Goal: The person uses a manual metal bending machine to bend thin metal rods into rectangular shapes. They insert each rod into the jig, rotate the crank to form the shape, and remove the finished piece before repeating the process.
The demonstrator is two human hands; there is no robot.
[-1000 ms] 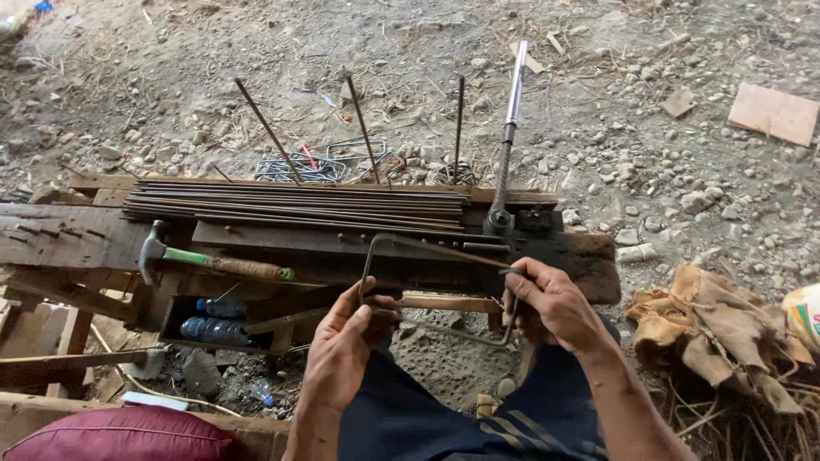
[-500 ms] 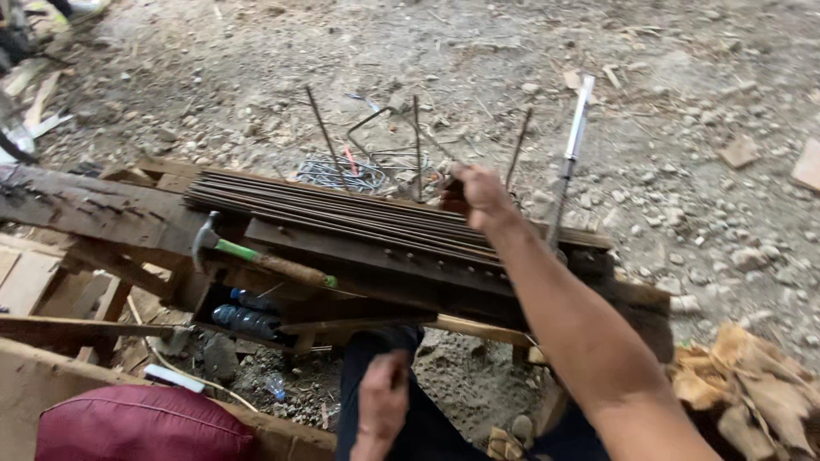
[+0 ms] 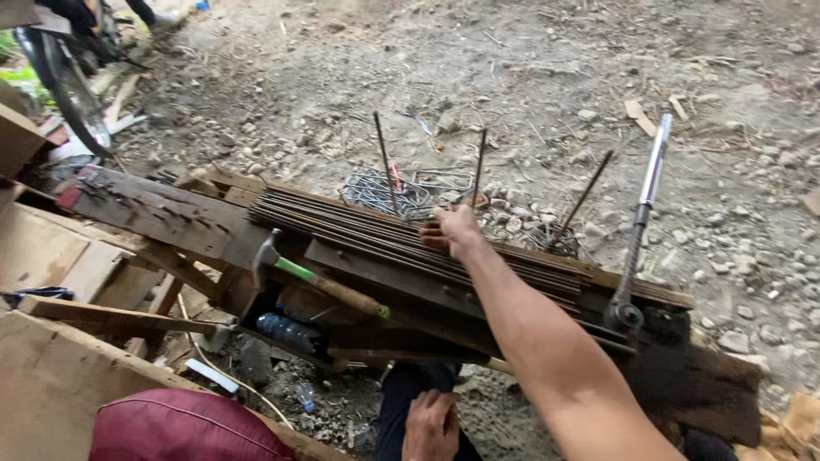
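A bundle of long rusty steel rods [image 3: 359, 232] lies along a rough wooden bench [image 3: 154, 209]. My right hand [image 3: 453, 232] reaches out over the bundle's far edge, fingers curled on a rod. My left hand [image 3: 430, 424] rests on my thigh near the bottom edge and holds nothing. A hammer [image 3: 316, 282] with a green neck and wooden handle lies on the bench left of my right arm. A bending lever with a shiny tube handle [image 3: 645, 201] stands at the bench's right end.
Three thin rods stand upright behind the bench [image 3: 384, 162]. A pile of bent wire stirrups [image 3: 401, 192] lies on the stony ground. A plastic bottle [image 3: 286, 331] sits under the bench, a maroon cushion [image 3: 188, 427] at bottom left, a wheel [image 3: 64, 85] at top left.
Both hands held a bent rod near my lap a second ago. My right hand has since reached forward to the rod bundle and my left hand dropped to my thigh. The view swung left.
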